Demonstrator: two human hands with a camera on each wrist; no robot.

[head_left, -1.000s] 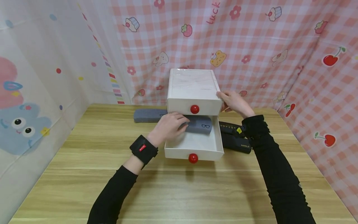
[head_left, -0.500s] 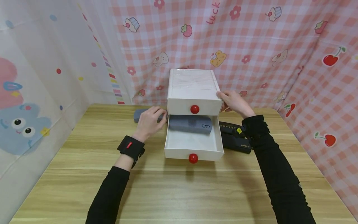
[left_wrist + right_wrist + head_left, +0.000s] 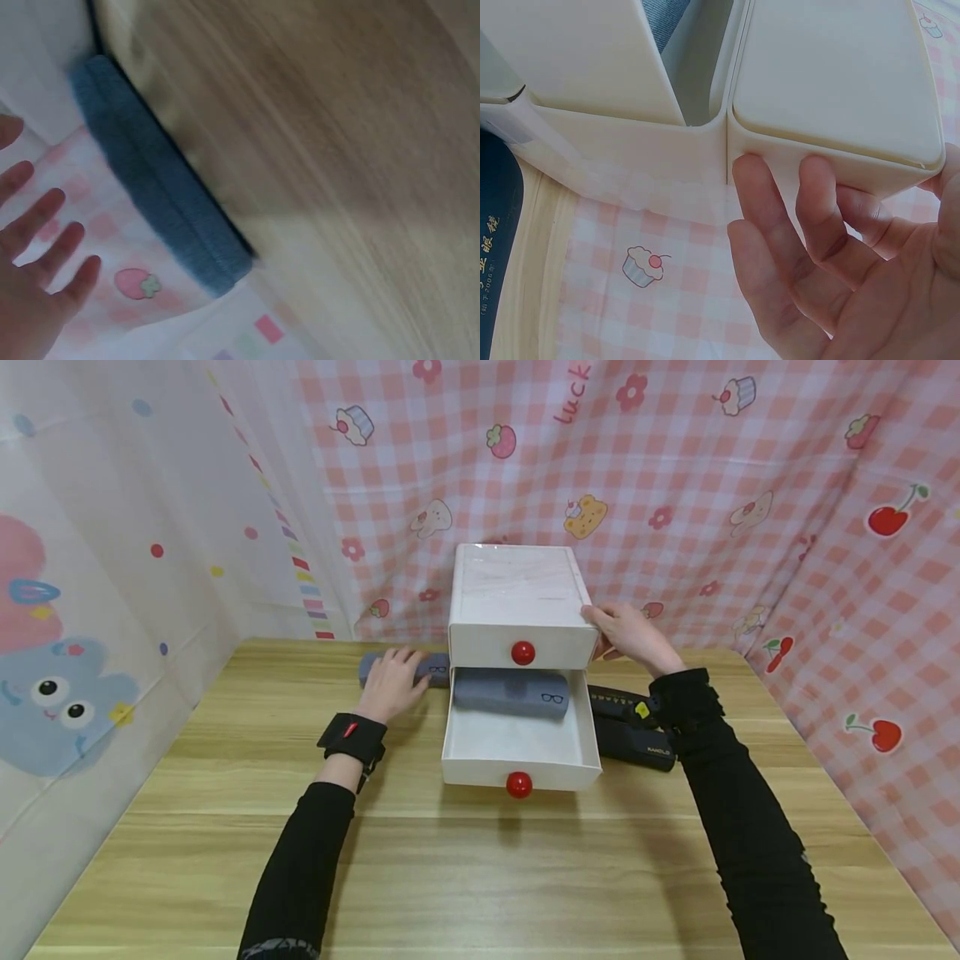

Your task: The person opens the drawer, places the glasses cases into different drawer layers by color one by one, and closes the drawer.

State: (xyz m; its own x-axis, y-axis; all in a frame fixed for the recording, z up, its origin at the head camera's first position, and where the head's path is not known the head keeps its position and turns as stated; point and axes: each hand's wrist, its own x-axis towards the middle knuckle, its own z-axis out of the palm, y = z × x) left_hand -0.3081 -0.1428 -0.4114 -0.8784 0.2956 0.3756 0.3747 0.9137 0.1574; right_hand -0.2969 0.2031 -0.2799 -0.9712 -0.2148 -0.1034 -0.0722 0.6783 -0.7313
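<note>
A white two-drawer desktop box [image 3: 517,581] with red knobs stands at the table's back. Its lower drawer [image 3: 517,747] is pulled out and holds a grey-blue glasses case [image 3: 510,693] with a printed glasses mark. A second grey-blue glasses case [image 3: 438,668] lies on the table left of the box. Over that case hovers my left hand [image 3: 390,685], its spread fingers apart from the case [image 3: 161,180] in the left wrist view. My right hand [image 3: 633,637] holds the box by its upper right side, thumb at the top corner and bent fingers [image 3: 817,180] against the side wall.
Two black cases with gold lettering, a front one [image 3: 637,747] and a rear one [image 3: 611,700], lie right of the box, partly behind the right wrist. A pink checked curtain [image 3: 637,443] hangs close behind.
My left hand has come out from over the drawer, leaving the glasses case there, and moved left to the second case, its fingers spreading. The right hand keeps its place.
</note>
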